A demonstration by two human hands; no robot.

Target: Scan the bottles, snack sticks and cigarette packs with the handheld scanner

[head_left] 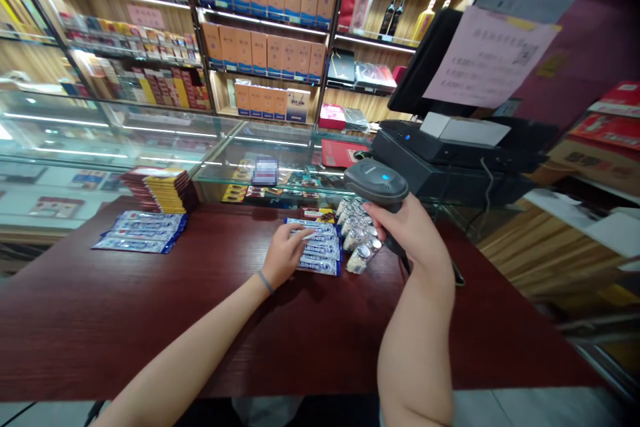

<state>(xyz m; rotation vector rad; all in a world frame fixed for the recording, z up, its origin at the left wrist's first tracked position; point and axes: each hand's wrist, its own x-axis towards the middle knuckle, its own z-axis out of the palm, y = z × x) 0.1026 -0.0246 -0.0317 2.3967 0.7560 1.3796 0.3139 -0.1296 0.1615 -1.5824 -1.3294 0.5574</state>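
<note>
My right hand (417, 227) is wrapped round the handle of a dark grey barcode scanner (376, 181), its blue light lit, held above the counter. My left hand (286, 255), with a thin band at the wrist, rests at the left edge of a row of blue-and-white packets (323, 250). Its fingers reach over them, partly bent. Right of these packets stand several small clear-wrapped containers with silvery tops (361, 240), partly hidden by the scanner. More blue-and-white packets (143, 232) lie overlapping at the left, in front of a stack of red and yellow packs (163, 188).
A glass display case (230, 147) borders the dark red wooden counter (200, 320) at the back. To the right stand a monitor (425, 67) with a paper sheet and black checkout equipment (410, 160). Shelves (270, 27) of boxes and bottles line the wall.
</note>
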